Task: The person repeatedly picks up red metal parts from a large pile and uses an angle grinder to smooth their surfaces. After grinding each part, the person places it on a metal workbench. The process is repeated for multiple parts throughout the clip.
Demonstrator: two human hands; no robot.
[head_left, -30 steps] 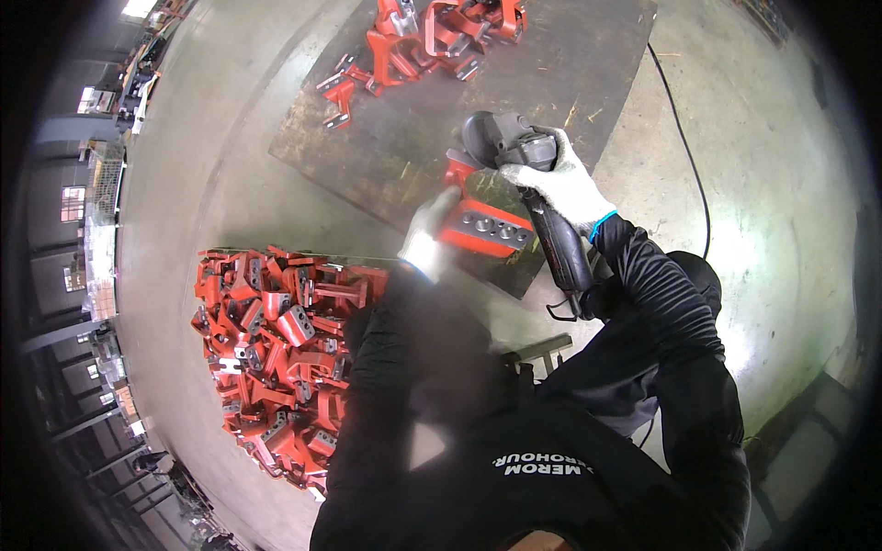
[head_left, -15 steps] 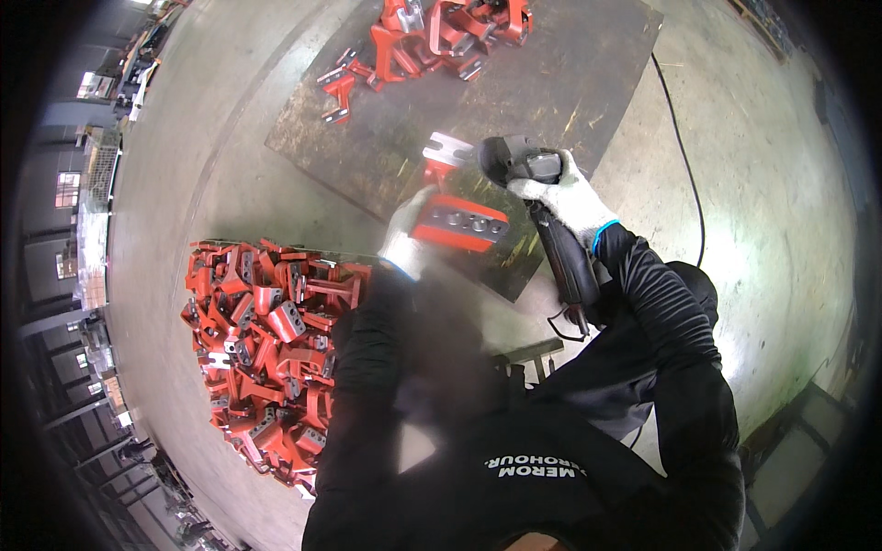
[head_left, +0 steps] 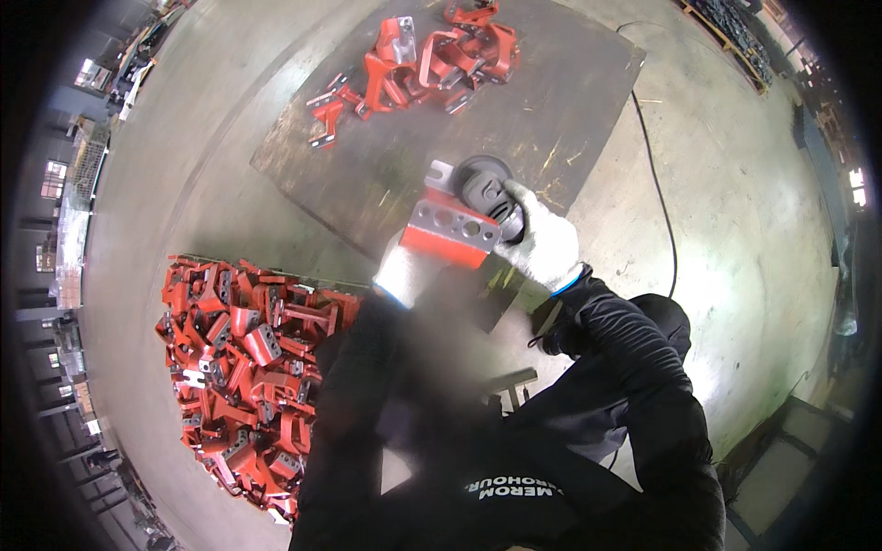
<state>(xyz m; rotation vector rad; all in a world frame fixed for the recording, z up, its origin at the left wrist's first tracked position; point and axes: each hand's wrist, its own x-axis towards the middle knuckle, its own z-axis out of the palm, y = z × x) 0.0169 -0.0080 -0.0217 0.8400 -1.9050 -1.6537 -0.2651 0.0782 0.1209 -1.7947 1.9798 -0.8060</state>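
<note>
My left hand (head_left: 402, 273), in a white glove, grips a red metal bracket (head_left: 447, 246) from its near left side. The bracket's bare grey face with several holes is turned up, and a slotted bare-metal end sticks out beyond it. In my gloved right hand (head_left: 549, 246) is a dark angle grinder (head_left: 496, 200), the fingers wrapped round its body. The grinder's round head lies right beside the bracket's slotted end and overlaps it in view. Whether the disc touches the metal I cannot tell.
A dark board (head_left: 551, 101) lies ahead on the concrete floor, with several red brackets (head_left: 390, 78) heaped at its far side. To my left stands a big pile of red brackets (head_left: 253, 367). A black cable (head_left: 654, 174) runs along the floor at right.
My right hand has swung the grinder leftward and turned it, bringing its head against or over the bracket's end. The bracket has tilted in my left hand, and the whole view has shifted slightly.
</note>
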